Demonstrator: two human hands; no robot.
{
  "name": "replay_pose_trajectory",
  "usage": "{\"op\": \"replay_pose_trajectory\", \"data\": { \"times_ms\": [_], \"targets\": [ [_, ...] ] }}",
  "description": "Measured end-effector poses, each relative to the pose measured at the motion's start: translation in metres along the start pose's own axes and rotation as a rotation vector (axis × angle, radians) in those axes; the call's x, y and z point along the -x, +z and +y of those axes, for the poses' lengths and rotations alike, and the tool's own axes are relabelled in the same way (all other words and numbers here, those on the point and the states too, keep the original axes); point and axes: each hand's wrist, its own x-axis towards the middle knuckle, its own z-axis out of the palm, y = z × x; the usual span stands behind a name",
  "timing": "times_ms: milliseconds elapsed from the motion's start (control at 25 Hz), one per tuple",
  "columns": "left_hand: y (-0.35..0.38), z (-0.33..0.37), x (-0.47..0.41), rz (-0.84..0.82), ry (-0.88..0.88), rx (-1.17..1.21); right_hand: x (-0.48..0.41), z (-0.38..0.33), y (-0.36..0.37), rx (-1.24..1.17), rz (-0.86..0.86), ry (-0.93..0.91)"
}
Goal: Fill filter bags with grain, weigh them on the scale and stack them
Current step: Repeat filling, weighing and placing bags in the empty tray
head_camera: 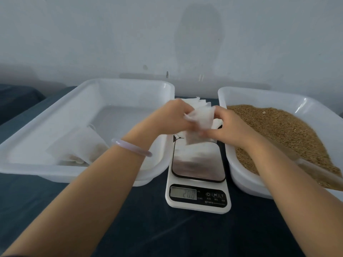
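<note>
Showing 208 on its display (183, 194), M and T buttons (215, 195) beside it, the scale (198, 164) sits nearest on the dark cloth (148, 229). Over its far end left hand (174, 117) and right hand (228, 125) both pinch a white filter bag (201, 121) held between them, fingers curled. Filled bags (79, 147) lie in left tray (130, 86), grain (278, 130) in right tray (259, 93), farther back

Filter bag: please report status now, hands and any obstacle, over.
Left hand and right hand both pinch the filter bag, above the scale. Bag looks empty, not yet filled. Grain tray at right, nothing blocks it.
</note>
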Motion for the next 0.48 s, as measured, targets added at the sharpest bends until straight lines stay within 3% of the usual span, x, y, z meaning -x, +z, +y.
{"op": "replay_pose_trajectory", "data": {
  "times_ms": [120, 200, 320, 400, 480],
  "targets": [
    [-0.042, -0.011, 0.014, 0.229, -0.100, 0.059, -0.002, 0.004, 0.001, 0.021, -0.038, 0.039],
    [-0.070, -0.028, 0.034, 0.237, -0.229, 0.084, -0.002, 0.006, 0.001, 0.083, -0.072, 0.058],
    [-0.088, -0.055, 0.070, -0.013, -0.548, 0.054, -0.003, 0.004, 0.002, 0.152, -0.095, 0.070],
    [-0.090, -0.068, 0.082, -0.189, -0.766, -0.184, -0.004, 0.003, 0.003, 0.166, -0.099, 0.063],
    [-0.091, -0.080, 0.084, -0.242, -0.895, -0.302, -0.003, 0.003, 0.003, 0.175, -0.093, 0.049]
  ]
}}
